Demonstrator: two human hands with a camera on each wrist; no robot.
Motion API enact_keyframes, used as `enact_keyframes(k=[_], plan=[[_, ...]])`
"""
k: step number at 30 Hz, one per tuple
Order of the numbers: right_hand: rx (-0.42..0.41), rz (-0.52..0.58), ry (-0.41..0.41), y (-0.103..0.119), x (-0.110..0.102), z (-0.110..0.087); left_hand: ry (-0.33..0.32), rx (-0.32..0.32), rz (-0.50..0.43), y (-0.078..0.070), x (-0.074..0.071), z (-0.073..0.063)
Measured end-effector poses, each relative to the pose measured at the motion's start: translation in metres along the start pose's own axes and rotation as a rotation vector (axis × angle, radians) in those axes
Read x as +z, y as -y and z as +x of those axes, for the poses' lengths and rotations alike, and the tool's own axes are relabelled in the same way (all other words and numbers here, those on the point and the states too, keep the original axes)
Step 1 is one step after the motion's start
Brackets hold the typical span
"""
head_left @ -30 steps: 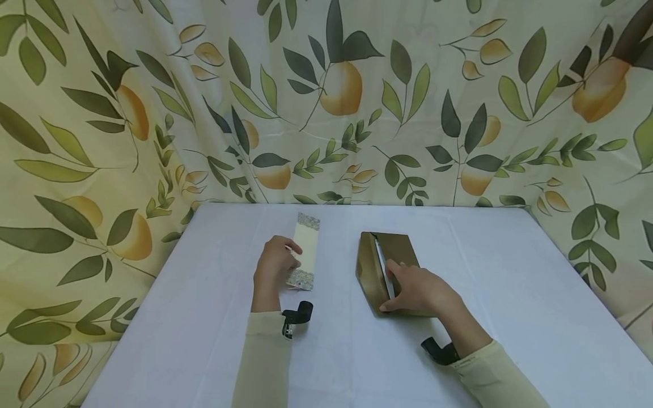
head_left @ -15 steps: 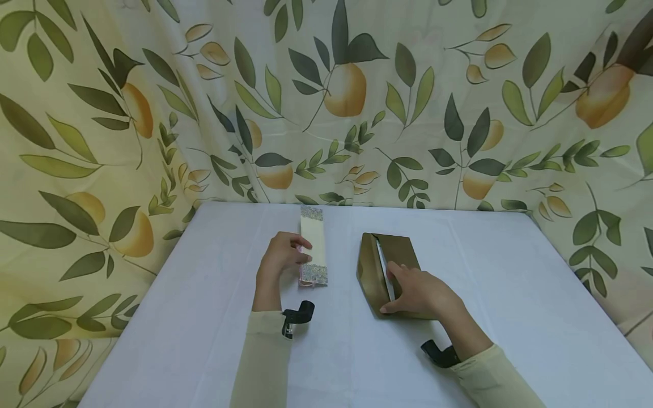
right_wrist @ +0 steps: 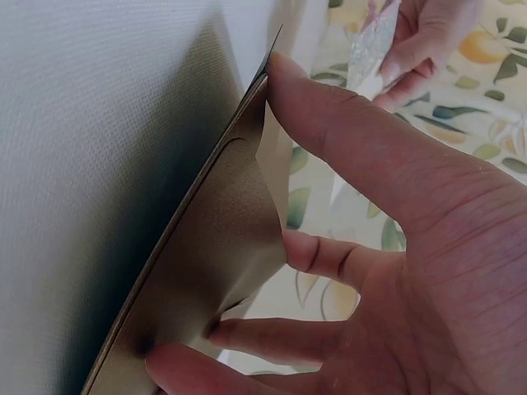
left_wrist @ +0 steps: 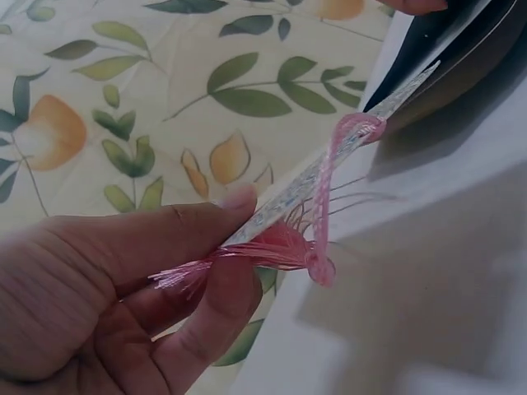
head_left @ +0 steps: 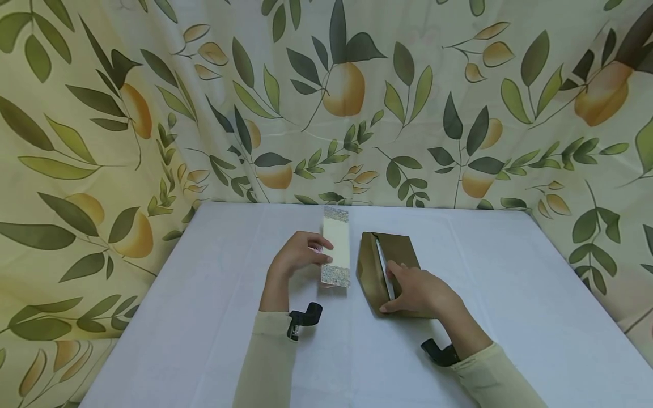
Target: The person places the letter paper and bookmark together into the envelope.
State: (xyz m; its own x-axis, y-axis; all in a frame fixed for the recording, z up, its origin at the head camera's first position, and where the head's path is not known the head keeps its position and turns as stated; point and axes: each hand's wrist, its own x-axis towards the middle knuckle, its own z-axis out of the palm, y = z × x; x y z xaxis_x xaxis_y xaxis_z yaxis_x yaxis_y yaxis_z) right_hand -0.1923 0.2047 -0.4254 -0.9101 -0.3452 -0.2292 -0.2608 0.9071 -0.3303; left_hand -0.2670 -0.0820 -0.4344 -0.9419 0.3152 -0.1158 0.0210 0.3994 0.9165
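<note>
1. My left hand [head_left: 301, 256] pinches a long cream card bookmark with glittery ends and a pink tassel [head_left: 336, 246], held just left of the gold-brown paper envelope [head_left: 381, 266].
2. My right hand [head_left: 415, 289] holds the envelope's flap open, fingers curled on its edge.
3. Risk, I judge: the tassel [left_wrist: 317, 234] could snag the flap.
4. The white worktop [head_left: 510, 294] and leaf-print curtain [head_left: 102, 113] surround; nothing blocks.

envelope [head_left: 388, 272] interior hidden, card [head_left: 336, 251] partly covered
</note>
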Motion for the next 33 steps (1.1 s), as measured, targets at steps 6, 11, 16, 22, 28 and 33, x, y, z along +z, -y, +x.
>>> enact_keyframes(k=[6,11,16,22,28,33], plan=[[0.025,0.005,-0.003,0.0,0.001,0.001,0.036,0.029,-0.012,-0.002,0.008,0.004],[0.05,0.016,-0.005,0.0,0.002,0.003,0.06,0.017,0.001,-0.005,0.015,0.006],[0.049,0.022,-0.008,0.0,0.003,0.004,0.078,0.006,0.043,-0.006,0.023,0.008],[0.034,0.015,-0.018,0.0,0.004,0.004,0.115,0.029,0.06,-0.009,0.029,0.009],[0.029,0.016,-0.021,0.002,0.002,0.003,0.112,0.045,0.077,-0.012,0.028,0.007],[0.034,0.023,-0.016,0.003,0.002,0.003,0.147,0.074,0.059,-0.013,0.026,0.005]])
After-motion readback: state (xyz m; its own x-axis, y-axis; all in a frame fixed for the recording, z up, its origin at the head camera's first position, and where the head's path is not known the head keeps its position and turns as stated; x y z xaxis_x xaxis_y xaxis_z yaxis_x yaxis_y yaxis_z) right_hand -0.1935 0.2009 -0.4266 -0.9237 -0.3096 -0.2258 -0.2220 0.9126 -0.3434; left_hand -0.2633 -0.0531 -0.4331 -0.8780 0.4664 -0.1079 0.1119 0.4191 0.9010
